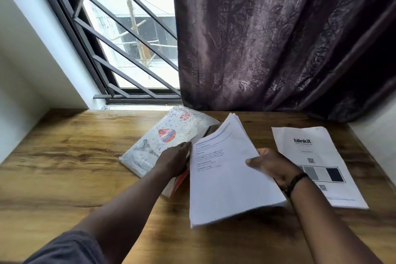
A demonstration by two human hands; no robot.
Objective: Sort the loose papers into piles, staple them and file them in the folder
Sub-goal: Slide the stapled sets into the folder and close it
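Head view: curtain [278, 39] and window grille [128, 34] back the desk [64, 156].

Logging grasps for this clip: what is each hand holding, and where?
Right hand grips the stack of papers at its right edge. Left hand rests at the folder edge; a hold cannot be told.

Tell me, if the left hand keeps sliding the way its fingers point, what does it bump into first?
Probably nothing new: the left hand already rests on the patterned folder, fingers pointing along its cover towards the curtain.
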